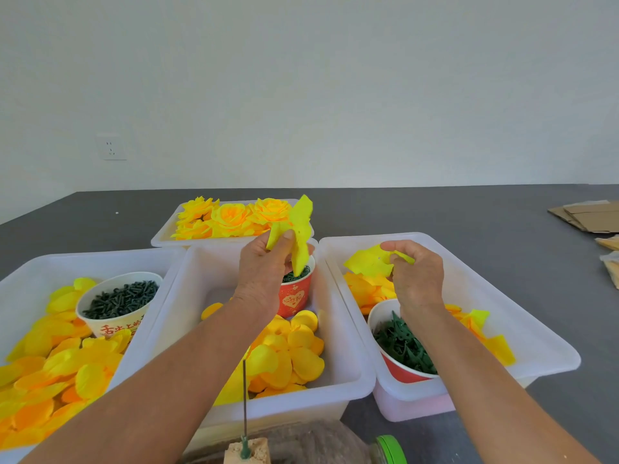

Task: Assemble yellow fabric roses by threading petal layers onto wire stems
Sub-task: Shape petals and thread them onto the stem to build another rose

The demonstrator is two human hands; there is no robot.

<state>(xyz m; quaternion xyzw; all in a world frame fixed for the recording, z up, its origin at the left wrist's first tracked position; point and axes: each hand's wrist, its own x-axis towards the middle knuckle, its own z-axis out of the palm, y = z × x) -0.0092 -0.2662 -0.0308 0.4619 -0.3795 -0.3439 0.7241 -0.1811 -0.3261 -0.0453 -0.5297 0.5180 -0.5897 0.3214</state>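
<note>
- Surface (435, 209): dark grey, carrying four white bins, with flattened cardboard (589, 216) at far right.
- Left bin (20, 279): loose yellow-orange petals and a paper cup (114, 306) of dark green pieces.
- Middle bin (348, 363): petals (294, 353) and a red cup (296, 296) of green parts.
- Right bin (502, 296): yellow petal pieces and a red cup (398, 349) of green calyx pieces.
- Far bin (160, 236): finished roses (231, 217).
- Left hand (264, 266): raised over the middle bin, thumb and fingers pinching a yellow petal layer (299, 229).
- Right hand (415, 272): over the right bin, fingers curled, pinching a second layer (368, 261).
- Wire stem (245, 403): upright in a tan block (248, 452) at the near edge, bare, apart from both hands.
</note>
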